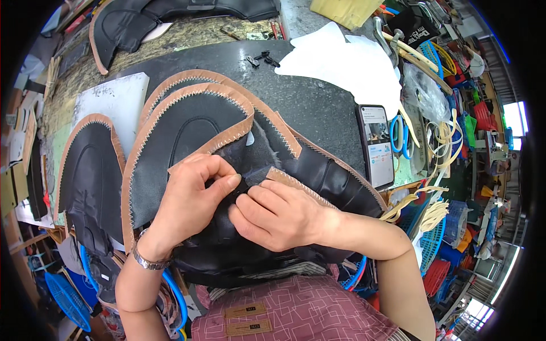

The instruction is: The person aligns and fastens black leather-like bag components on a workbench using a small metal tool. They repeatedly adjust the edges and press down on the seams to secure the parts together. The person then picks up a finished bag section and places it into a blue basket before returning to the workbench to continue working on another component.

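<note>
In front of me lies a black leather piece (187,119) with a tan edge band sewn on in white zigzag stitching. My left hand (196,190) is closed in a pinch, thumb against forefinger, at the dark fuzzy underside. Close beside it, my right hand (278,213) curls its fingers around the black material, near the cut end of a tan stitched strip (298,186). The fingertips of both hands almost meet; anything small between them is hidden. Under this piece, another like it (327,167) reaches out to the right. A third banded black piece (91,165) lies to the left.
A phone (376,148) and blue-handled scissors (401,136) lie at the right. Farther back are white sheet shapes (341,68), small black clips (267,57) and another banded piece (128,31). A white board (114,96) lies at left. Blue baskets (68,301) stand below the table.
</note>
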`<control>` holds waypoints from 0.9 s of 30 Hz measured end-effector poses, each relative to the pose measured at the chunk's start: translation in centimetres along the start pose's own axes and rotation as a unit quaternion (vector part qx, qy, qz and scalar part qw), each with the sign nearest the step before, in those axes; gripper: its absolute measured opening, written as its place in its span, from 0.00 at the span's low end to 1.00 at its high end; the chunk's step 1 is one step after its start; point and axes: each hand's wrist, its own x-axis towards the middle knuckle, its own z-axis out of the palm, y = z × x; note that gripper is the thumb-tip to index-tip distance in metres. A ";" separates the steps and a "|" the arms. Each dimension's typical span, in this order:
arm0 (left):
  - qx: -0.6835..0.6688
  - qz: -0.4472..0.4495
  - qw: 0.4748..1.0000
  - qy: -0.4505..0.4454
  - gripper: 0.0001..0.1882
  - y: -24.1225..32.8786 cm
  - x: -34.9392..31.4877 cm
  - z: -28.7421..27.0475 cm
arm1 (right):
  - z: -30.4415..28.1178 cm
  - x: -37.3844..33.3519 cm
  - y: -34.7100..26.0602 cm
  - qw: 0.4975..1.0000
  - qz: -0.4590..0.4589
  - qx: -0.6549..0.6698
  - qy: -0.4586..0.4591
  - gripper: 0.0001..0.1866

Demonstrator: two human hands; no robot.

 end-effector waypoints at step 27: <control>0.028 0.169 0.977 0.129 0.04 -0.5 -0.9 1.6 | -1.1 0.8 1.4 0.997 -0.011 -0.071 0.008 0.13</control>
